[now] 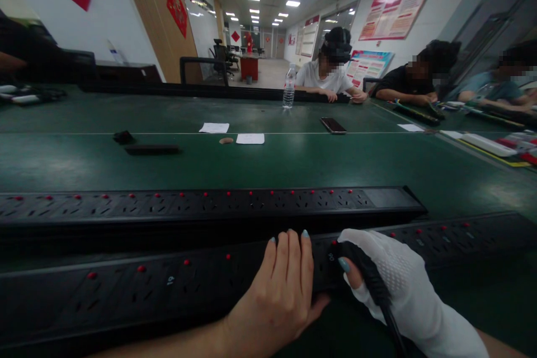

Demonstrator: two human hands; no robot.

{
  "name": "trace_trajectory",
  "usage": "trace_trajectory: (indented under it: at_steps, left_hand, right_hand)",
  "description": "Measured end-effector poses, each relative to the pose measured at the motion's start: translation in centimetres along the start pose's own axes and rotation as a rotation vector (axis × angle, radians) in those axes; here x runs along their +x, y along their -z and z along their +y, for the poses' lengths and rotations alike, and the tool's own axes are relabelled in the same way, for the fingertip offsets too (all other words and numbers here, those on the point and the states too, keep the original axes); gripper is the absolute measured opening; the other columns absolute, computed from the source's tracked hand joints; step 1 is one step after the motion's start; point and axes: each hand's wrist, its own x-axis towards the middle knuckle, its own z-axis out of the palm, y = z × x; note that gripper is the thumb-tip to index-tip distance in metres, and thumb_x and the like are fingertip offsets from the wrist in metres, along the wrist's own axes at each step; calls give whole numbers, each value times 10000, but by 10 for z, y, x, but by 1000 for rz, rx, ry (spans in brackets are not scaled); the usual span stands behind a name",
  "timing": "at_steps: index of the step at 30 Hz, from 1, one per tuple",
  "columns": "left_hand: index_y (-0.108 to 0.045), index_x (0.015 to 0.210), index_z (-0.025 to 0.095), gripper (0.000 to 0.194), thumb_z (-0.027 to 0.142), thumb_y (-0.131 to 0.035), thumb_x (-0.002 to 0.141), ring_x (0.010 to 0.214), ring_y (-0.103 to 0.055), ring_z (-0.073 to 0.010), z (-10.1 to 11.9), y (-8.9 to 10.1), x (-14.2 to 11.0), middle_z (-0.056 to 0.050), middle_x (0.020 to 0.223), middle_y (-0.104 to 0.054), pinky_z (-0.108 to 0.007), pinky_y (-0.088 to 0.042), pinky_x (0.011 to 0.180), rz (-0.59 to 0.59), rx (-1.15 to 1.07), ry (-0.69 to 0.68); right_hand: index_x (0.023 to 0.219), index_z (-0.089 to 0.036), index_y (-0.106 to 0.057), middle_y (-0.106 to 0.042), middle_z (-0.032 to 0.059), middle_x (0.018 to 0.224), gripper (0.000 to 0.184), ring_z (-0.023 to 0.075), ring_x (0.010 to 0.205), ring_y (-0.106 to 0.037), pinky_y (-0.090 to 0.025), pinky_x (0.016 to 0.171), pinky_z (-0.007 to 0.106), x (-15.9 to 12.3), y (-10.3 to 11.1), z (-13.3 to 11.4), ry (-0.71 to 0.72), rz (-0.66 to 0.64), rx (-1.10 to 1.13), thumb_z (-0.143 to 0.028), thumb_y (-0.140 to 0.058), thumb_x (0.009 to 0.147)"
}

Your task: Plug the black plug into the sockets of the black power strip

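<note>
A long black power strip [117,291] with red buttons and a row of sockets lies across the near side of the green table. My bare left hand [279,285] grips its middle, fingers over the top and thumb at the near edge. My right hand [400,277], in a white glove with bare fingertips, is closed around a black plug [359,262] whose cord trails down toward me. The plug is at the strip's sockets, just right of my left hand; its pins are hidden. Behind lies a second power strip [386,198], parallel and untouched.
Farther back on the green table [293,162] are a black bar [153,149], white paper pieces [250,139], a phone [333,125] and a water bottle [289,86]. Several people sit beyond; one person in white [323,75] works opposite.
</note>
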Motion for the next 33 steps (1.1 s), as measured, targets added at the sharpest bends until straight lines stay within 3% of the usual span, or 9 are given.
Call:
trace_trajectory:
  at_steps: [33]
  left_hand:
    - [-473, 1213, -9, 589, 462, -353, 881, 1082, -526, -307, -1, 1, 1, -211, 1170, -555, -393, -440, 871, -11, -9, -6]
  right_hand:
    - [933, -162, -562, -645, 47, 783, 197, 160, 656, -614, -489, 605, 280, -3, 0, 2, 0, -1, -17, -269, -517, 774]
